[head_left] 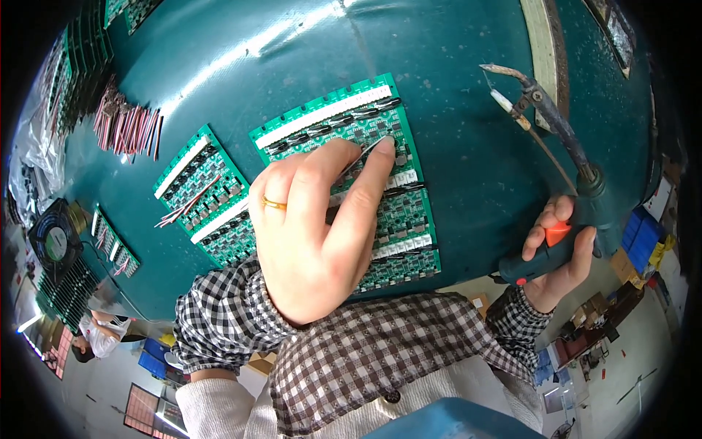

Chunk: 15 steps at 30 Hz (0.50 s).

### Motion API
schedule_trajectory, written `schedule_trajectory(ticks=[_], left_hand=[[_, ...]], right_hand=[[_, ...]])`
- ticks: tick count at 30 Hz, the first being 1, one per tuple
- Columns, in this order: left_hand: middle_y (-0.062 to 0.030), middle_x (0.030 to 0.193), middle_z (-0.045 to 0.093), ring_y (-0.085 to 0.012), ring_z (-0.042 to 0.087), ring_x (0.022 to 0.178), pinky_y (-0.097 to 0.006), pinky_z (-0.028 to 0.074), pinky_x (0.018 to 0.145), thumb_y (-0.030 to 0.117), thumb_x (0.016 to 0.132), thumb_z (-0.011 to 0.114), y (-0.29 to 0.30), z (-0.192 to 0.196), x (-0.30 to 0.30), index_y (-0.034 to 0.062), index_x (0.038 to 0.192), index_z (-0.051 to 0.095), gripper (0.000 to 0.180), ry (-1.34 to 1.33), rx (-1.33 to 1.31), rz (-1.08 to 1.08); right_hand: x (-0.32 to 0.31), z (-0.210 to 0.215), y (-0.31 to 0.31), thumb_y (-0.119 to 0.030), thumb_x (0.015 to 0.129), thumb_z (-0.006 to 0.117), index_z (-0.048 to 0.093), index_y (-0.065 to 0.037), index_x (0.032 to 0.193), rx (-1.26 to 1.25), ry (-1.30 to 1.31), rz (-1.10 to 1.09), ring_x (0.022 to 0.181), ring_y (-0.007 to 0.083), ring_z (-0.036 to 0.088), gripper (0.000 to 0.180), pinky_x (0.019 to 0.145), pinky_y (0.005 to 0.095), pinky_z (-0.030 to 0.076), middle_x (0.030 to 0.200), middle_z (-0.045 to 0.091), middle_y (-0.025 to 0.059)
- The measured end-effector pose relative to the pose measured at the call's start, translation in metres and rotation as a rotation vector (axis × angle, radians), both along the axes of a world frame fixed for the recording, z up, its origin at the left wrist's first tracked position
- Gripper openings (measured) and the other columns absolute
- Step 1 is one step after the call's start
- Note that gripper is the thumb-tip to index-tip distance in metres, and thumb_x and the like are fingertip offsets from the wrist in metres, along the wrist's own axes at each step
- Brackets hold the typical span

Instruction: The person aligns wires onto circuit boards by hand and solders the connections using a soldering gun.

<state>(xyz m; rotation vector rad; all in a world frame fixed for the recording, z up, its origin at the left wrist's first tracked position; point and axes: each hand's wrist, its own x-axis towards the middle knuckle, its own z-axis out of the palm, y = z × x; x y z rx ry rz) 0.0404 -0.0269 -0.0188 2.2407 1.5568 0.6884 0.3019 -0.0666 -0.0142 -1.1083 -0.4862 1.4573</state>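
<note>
The dark green surface (453, 146) has open room to the right of the boards, between them and the soldering gun; its near edge runs just below the boards, where both checked sleeves cross it.

The left hand (318, 227) lies over the middle of the large circuit board panel (398, 212), fingers drawn narrow, thumb and forefinger pinching a thin wire (371, 148) against the panel's upper part. The panel is green with white connector strips and rows of black parts; its long axis runs from the far left down toward the near right, tilted on the surface. Much of its left half is hidden by the hand.

The right hand (563, 252) is closed around the grip of a soldering gun (567, 190), forefinger by the orange trigger. The gun is held off the boards, well apart from the panel, its long barrel rising away from the person and its tip (499, 69) pointing up-left.

A smaller circuit board (205, 194) lies just left of the panel with loose red and white leads across it. A heap of wire leads (126, 124) lies farther left.
</note>
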Motion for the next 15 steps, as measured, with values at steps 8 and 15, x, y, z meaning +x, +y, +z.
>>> schedule_trajectory(ticks=[8, 15], left_hand=[[-0.0092, 0.092, 0.054, -0.0226, 0.052, 0.083, -0.033, 0.04, 0.075, -0.01, 0.063, 0.061, 0.0066, -0.0009, -0.0037, 0.004, 0.106, 0.064, 0.044, -0.033, -0.03, -0.028], [-0.0095, 0.093, 0.052, -0.0227, 0.051, 0.085, -0.034, 0.04, 0.075, -0.011, 0.063, 0.058, 0.0085, 0.0024, -0.0063, 0.0059, 0.109, 0.064, 0.049, -0.01, -0.132, -0.068]], right_hand=[[0.0006, -0.0018, -0.0011, -0.034, 0.092, 0.046, 0.043, 0.008, 0.109, 0.034, 0.03, -0.01, 0.069, 0.0237, 0.064, 0.045, 0.051, 0.027, 0.056, 0.093, 0.053, 0.016], [-0.0004, -0.0011, -0.0014, -0.033, 0.093, 0.044, 0.041, 0.008, 0.111, 0.022, 0.023, -0.004, 0.07, 0.0238, 0.064, 0.044, 0.052, 0.0271, 0.056, 0.093, 0.052, 0.016]])
